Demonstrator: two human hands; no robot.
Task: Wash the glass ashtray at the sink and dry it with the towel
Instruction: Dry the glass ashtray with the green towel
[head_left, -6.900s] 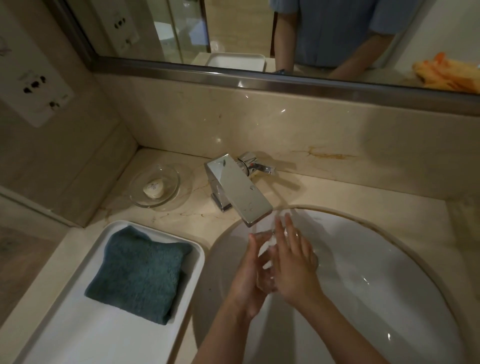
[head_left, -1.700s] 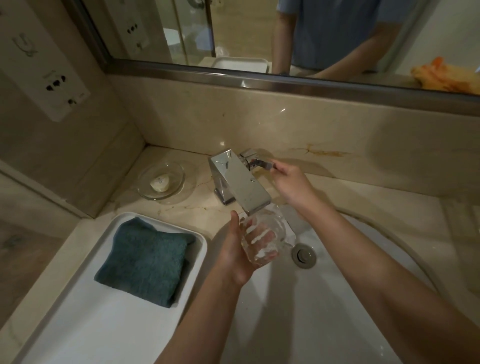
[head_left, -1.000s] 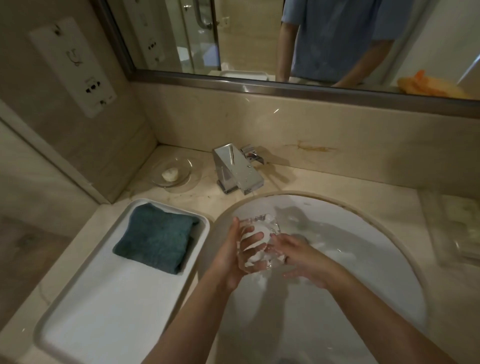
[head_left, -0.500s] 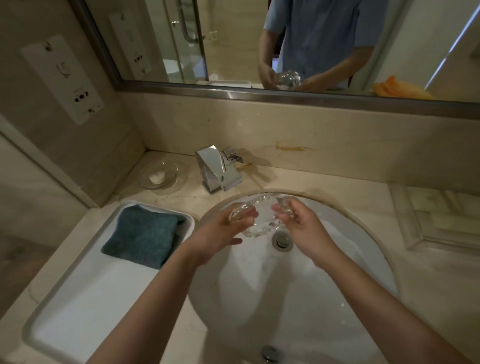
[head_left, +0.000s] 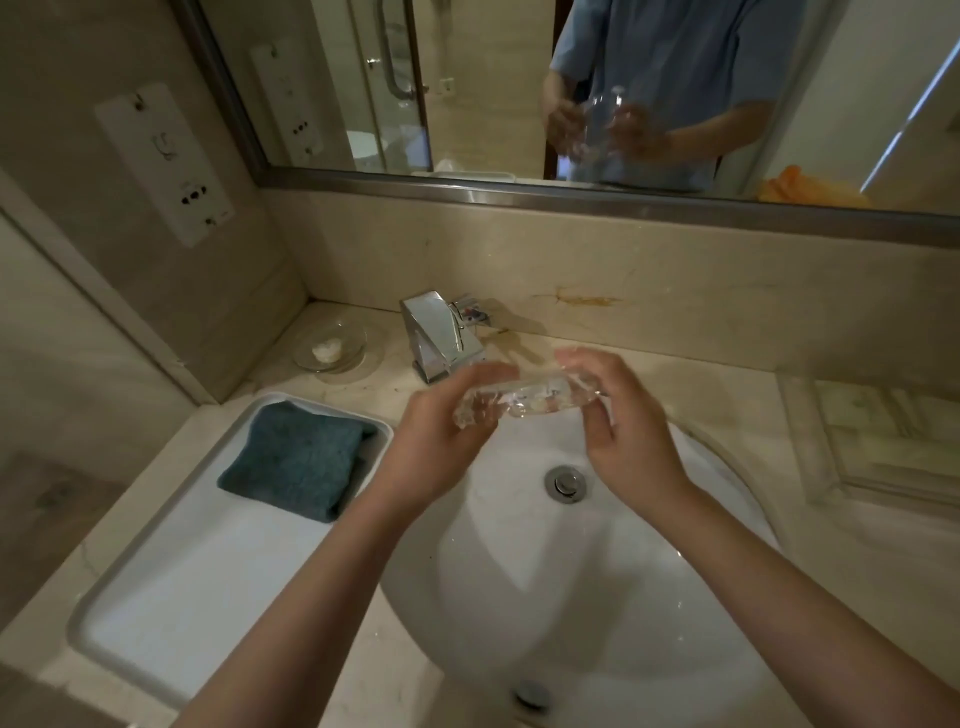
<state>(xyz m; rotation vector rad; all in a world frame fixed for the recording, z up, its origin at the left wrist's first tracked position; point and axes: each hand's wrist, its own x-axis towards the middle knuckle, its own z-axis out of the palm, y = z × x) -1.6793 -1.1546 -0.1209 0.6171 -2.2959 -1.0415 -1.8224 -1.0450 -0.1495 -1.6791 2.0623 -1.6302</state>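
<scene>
The clear glass ashtray (head_left: 530, 397) is held above the white round sink (head_left: 519, 597), just in front of the chrome faucet (head_left: 441, 338). My left hand (head_left: 441, 441) grips its left end with curled fingers. My right hand (head_left: 618, 421) holds its right end, thumb on top. The ashtray lies nearly flat and looks blurred. A folded teal towel (head_left: 296, 457) rests at the far end of a white tray (head_left: 171, 613) left of the sink.
A glass soap dish with a small white soap (head_left: 330, 345) stands left of the faucet. The sink drain (head_left: 565, 483) shows below my right hand. A mirror (head_left: 571, 88) spans the back wall. A socket panel (head_left: 163, 161) is on the left wall.
My right hand left the faucet handle and joined the left hand on the ashtray. Both hands then lifted the ashtray up out of the basin and turned it flatter.
</scene>
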